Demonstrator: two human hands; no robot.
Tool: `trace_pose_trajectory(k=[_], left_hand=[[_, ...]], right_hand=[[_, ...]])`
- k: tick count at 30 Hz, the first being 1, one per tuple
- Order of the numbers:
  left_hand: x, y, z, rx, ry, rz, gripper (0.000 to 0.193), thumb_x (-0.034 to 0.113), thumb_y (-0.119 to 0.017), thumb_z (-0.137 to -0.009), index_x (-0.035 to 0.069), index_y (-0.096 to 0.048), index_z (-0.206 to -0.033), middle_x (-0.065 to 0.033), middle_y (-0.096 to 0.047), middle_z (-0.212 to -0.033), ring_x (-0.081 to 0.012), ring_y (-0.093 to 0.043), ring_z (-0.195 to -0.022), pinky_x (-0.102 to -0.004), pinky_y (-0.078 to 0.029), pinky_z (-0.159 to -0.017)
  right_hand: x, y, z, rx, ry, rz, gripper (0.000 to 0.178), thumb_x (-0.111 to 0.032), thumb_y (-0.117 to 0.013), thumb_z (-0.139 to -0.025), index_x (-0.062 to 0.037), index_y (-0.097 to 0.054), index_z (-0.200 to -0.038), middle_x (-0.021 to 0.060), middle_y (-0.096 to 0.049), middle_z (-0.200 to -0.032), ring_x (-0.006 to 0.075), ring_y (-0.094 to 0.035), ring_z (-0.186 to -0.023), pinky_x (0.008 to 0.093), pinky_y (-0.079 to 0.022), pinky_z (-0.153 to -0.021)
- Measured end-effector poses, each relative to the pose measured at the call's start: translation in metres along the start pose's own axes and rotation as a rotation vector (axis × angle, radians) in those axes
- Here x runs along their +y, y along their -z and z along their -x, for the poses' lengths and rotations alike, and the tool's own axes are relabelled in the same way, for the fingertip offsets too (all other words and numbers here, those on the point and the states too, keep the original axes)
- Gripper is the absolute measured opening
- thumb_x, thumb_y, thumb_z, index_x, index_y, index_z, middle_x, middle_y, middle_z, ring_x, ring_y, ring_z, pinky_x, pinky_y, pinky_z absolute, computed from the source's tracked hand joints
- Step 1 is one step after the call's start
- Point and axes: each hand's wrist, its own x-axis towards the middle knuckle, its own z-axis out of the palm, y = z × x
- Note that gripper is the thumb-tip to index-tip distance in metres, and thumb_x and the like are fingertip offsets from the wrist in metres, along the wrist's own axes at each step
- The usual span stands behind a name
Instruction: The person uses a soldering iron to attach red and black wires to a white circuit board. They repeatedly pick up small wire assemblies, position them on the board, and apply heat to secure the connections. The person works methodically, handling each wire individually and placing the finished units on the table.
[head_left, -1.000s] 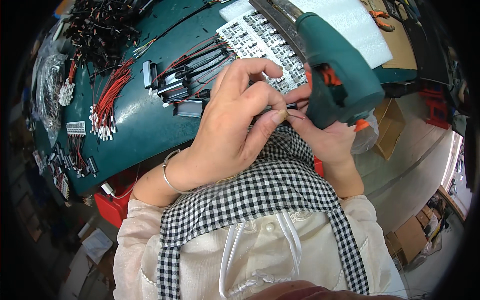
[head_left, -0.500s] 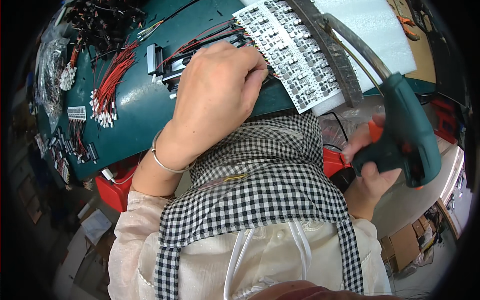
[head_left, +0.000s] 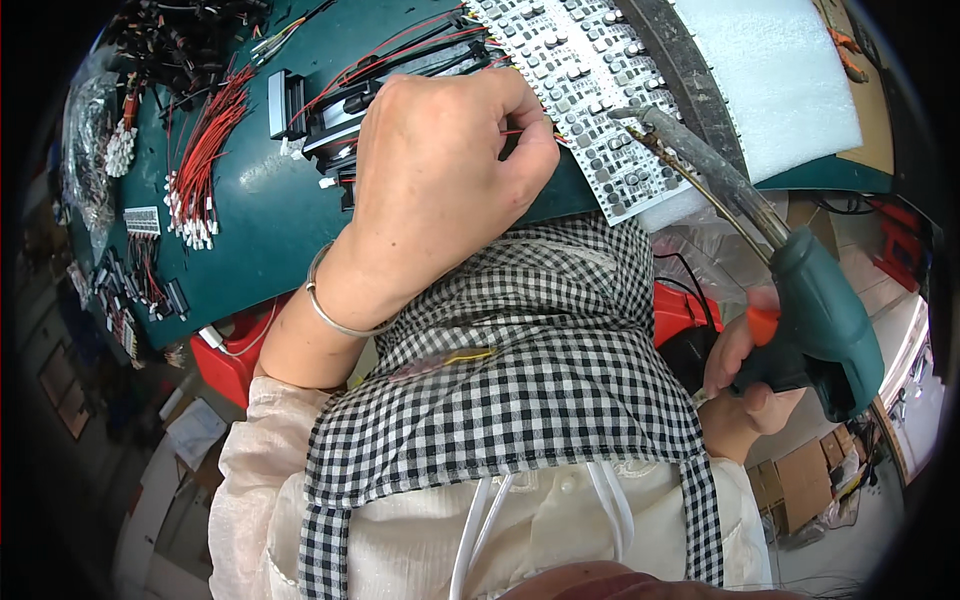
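My left hand (head_left: 440,160) is closed in a pinch at the left edge of a white panel of small circuit boards (head_left: 590,85). A thin red wire (head_left: 512,132) shows in the gap between its thumb and forefinger; the fingertips are partly hidden. My right hand (head_left: 735,365) is wrapped round the grip of a dark green soldering gun (head_left: 825,310) with an orange trigger. The gun's scorched metal nozzle and thin feed tube point up and left, over the panel's lower part. Black rectangular housings with red and black wires (head_left: 335,135) lie beyond my left hand.
A dark metal bar (head_left: 695,80) lies across the panel, which rests on white foam (head_left: 780,80). On the green table (head_left: 270,190) are red wires with white plugs (head_left: 205,165), a dark cable heap (head_left: 180,45) and plastic bags (head_left: 90,140). Orange-handled pliers (head_left: 848,50) lie far right.
The soldering gun has swung down and left, bringing its nozzle from over the metal bar to over the panel. My left hand stays pinched near the panel's edge, slightly shifted.
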Motion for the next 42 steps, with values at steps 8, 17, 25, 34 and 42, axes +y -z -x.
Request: trace_pose_trajectory(k=[8,17,25,34,42], left_hand=[[-0.003,-0.003,0.0,0.057,-0.02,0.039,0.01,0.006,-0.069,-0.071,0.002,-0.061,-0.066,0.0006,-0.043,-0.046,-0.0035,-0.036,-0.041,-0.0204,-0.028,-0.041],[0.001,0.002,-0.001,-0.038,0.104,0.116,0.008,0.005,-0.068,-0.071,0.002,-0.061,-0.067,0.0034,-0.042,-0.047,-0.0019,-0.033,-0.044,-0.0203,-0.025,-0.042],[-0.001,0.005,-0.009,-0.101,0.035,0.055,0.008,0.007,-0.067,-0.071,0.003,-0.061,-0.067,0.0025,-0.041,-0.047,-0.0027,-0.033,-0.044,-0.0216,-0.027,-0.042],[-0.001,0.002,-0.008,-0.074,0.019,0.023,0.008,0.007,-0.067,-0.069,0.003,-0.061,-0.065,0.0015,-0.043,-0.046,-0.0033,-0.035,-0.043,-0.0218,-0.028,-0.042],[-0.001,0.002,-0.009,-0.073,-0.005,-0.018,0.008,0.006,-0.066,-0.068,0.003,-0.06,-0.064,0.0014,-0.044,-0.046,-0.0033,-0.036,-0.043,-0.0216,-0.029,-0.043]], right_hand=[[0.001,-0.019,0.001,0.099,-0.113,-0.065,0.08,-0.035,-0.083,-0.067,0.0137,-0.041,-0.114,0.0055,-0.047,-0.06,0.0108,-0.042,-0.041,0.0214,-0.034,-0.033],[-0.001,-0.021,0.0,0.108,-0.135,-0.084,0.078,-0.033,-0.085,-0.065,0.0133,-0.041,-0.11,0.0058,-0.047,-0.061,0.0101,-0.041,-0.039,0.0212,-0.035,-0.032],[-0.004,-0.017,-0.002,0.084,-0.094,-0.056,0.077,-0.031,-0.084,-0.066,0.0134,-0.04,-0.11,0.0068,-0.048,-0.063,0.0108,-0.041,-0.039,0.0216,-0.036,-0.031],[-0.007,-0.016,-0.001,0.016,-0.166,-0.075,0.066,-0.025,-0.083,-0.067,0.01,-0.042,-0.105,0.0082,-0.047,-0.063,0.0131,-0.043,-0.041,0.0218,-0.036,-0.034],[-0.016,-0.025,-0.002,0.04,-0.193,-0.019,0.059,-0.022,-0.083,-0.067,0.0094,-0.044,-0.098,0.0092,-0.046,-0.067,0.0132,-0.044,-0.041,0.0221,-0.038,-0.034]])
